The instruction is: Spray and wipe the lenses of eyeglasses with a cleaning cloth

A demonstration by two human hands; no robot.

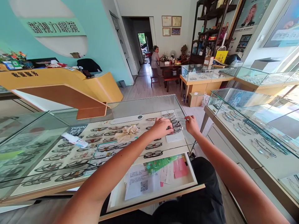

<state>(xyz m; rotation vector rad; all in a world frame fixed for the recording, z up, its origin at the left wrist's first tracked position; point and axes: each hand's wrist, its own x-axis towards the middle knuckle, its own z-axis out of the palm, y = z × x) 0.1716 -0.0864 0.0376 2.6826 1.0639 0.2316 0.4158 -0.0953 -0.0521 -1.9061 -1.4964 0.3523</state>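
My left hand (162,128) is above the right part of the glass display case (149,104), fingers curled down and pinched together. Close to its fingertips are eyeglasses (177,130) on a white tray (175,137). What it grips, if anything, is hidden, and I cannot tell whether it touches the glass. Just beyond the case's right edge is my right hand (192,125), its fingers bent and closed; anything in them is too small to name. A crumpled beige cloth (127,133) and a white spray bottle (74,140) lie on the glass top.
An open drawer (153,183) with papers and a pink sheet juts out below the case, by my legs. A second glass case (254,124) with eyeglasses stands to the right. Further back are a yellow counter (102,85) and a person (155,59) beside a wooden table (170,67).
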